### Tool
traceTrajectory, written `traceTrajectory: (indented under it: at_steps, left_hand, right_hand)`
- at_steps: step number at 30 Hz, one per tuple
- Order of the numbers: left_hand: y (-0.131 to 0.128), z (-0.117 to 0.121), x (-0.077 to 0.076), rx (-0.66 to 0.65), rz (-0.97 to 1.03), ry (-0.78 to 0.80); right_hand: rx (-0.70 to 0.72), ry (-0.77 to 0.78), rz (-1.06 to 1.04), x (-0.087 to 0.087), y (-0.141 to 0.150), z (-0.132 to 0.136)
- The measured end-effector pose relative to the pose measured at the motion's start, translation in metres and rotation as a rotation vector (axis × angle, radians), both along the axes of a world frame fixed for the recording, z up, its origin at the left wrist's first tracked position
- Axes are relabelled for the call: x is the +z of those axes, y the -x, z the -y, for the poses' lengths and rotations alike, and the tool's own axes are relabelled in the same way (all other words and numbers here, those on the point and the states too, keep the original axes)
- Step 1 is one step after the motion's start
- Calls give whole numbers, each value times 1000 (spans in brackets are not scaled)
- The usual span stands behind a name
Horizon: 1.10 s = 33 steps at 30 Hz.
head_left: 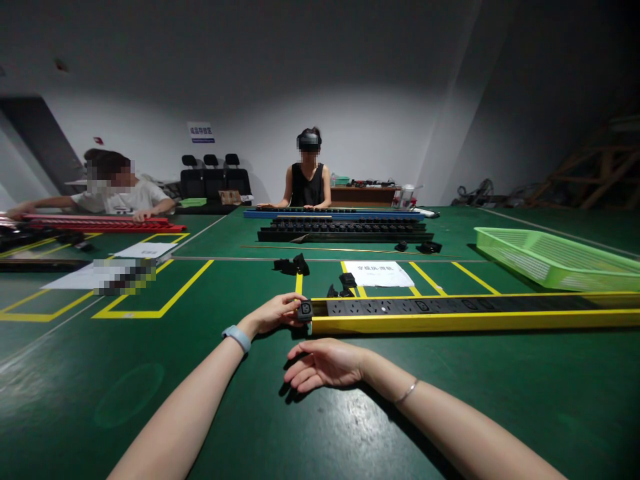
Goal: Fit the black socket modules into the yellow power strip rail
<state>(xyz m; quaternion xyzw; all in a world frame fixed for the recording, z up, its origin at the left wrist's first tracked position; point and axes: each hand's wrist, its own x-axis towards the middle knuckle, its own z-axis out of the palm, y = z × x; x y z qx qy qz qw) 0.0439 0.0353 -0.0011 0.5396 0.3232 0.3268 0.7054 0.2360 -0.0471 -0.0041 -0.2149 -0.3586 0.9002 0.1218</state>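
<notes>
My left hand grips a black socket module at the left end of a long yellow rail. The module sits at the rail's open end; how far it is inside I cannot tell. Inside the rail, a row of black socket modules runs to the right. My right hand rests palm up in front of the rail's left end, fingers apart and holding nothing. Behind the rail's left end lie loose black modules, and a further small pile of black parts lies beyond my left hand.
A light green basket stands at the right behind the rail. A paper sheet lies on the green table. Farther back are black rails and a blue rail. One person sits opposite; another at the left handles a red rail.
</notes>
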Motion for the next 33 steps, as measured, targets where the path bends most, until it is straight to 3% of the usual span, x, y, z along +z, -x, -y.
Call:
traceTrajectory:
  at_steps: [18,25,33]
  left_hand:
    - [-10,-1,-3,48,-74,-15]
    - [-17,6,3,31,-237,-87]
    - [-27,4,-2,94,-397,-144]
  right_hand:
    - [0,9,-1,0,0,0]
    - [-3,5,1,0,1,0]
    - [1,5,-4,-2,1,-1]
